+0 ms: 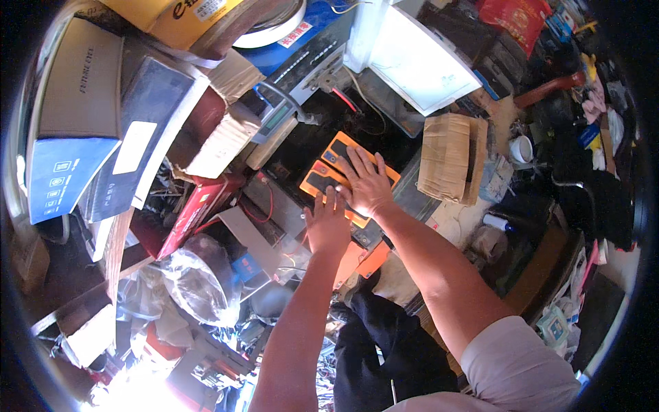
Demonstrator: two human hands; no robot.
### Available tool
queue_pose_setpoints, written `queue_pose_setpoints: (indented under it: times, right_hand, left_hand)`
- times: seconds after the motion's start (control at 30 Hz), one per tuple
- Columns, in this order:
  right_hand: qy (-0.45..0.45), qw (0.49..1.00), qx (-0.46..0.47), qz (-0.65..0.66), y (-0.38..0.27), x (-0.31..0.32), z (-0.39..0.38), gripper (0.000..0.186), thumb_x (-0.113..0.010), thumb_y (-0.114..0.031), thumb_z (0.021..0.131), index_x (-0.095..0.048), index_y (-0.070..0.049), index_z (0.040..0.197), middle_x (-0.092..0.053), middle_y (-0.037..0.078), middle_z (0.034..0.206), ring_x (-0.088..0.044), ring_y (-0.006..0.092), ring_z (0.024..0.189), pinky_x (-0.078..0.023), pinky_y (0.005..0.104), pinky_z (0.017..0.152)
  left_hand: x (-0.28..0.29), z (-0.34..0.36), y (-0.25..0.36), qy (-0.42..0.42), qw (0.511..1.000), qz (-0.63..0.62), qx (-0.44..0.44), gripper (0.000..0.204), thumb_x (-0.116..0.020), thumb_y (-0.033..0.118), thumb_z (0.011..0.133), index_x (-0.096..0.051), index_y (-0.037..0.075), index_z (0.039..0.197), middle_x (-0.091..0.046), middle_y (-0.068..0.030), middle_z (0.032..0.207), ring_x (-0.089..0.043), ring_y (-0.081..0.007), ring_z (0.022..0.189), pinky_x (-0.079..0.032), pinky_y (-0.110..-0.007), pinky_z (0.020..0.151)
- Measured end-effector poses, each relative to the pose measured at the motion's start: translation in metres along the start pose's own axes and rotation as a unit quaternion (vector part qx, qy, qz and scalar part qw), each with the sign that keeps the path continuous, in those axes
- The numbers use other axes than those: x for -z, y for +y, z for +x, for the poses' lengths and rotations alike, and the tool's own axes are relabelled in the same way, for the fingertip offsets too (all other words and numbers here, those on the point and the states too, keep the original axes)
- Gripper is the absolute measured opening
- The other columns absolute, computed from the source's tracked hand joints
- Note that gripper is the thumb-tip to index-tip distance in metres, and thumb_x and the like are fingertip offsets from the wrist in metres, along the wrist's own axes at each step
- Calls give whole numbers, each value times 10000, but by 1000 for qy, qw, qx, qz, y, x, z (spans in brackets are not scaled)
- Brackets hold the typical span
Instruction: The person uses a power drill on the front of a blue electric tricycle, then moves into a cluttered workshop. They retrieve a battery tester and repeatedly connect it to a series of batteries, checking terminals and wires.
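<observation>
Two orange-and-black panels (320, 177) lie side by side on the dark surface (296, 150), near its front edge. The right hand (371, 189), fingers spread wide, rests across them; the left hand (329, 226), fingers loosely extended, touches the nearer one. Toward the right edge sits a cardboard box (445, 159).

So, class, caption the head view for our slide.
Left hand and right hand over an orange-and-black object, near a cardboard box.
</observation>
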State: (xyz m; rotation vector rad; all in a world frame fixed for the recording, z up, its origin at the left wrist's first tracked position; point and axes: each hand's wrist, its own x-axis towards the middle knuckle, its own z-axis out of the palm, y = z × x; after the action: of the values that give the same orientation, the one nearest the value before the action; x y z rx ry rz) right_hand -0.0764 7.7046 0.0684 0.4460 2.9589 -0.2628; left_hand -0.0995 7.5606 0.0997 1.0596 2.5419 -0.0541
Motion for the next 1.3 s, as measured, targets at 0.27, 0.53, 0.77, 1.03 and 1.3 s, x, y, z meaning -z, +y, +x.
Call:
queue_pose_setpoints:
  times: [0.27,0.53,0.77,1.03,1.3]
  right_hand:
    - [67,997,14,41,2,-2,-1,616,-507,-485,915,-390,-192,1444,-284,90,1547,-220,253,1438,-141,550,1139]
    - [111,983,12,143,14,-11,0,582,-552,-352,904,-476,10,1353,-335,162,1510,-293,279,1407,-193,509,1135]
    - [164,965,-15,203,24,-20,4,618,-609,-351,841,-502,50,1299,-379,232,1455,-350,347,1357,-221,481,1137]
    - [118,971,-78,192,25,-7,16,779,-638,-432,824,-382,46,1384,-389,229,1428,-423,344,1244,-295,509,1007]
    - [120,989,-70,51,25,3,30,930,-720,-553,710,-396,8,1377,-532,154,1189,-543,306,984,-438,465,768]
  left_hand:
    - [-10,-2,-10,54,993,-109,8,506,-569,262,908,-470,64,1363,-323,-144,1508,-333,-330,1369,-322,-559,1072]
    - [-33,89,-2,288,913,-193,217,516,-454,307,975,-435,-59,1338,-424,-265,1396,-382,-426,1298,-300,-512,1085]
    - [-50,93,1,295,921,-105,231,471,-431,407,989,-515,14,1234,-559,-189,1138,-495,-344,1082,-386,-475,943]
    - [-49,98,-1,314,919,-75,225,426,-486,359,953,-543,-8,1162,-577,-205,1121,-508,-375,1078,-381,-489,965]
    - [-36,97,9,281,893,-157,314,420,-544,373,892,-549,82,1196,-560,-135,1191,-498,-350,1136,-434,-494,923]
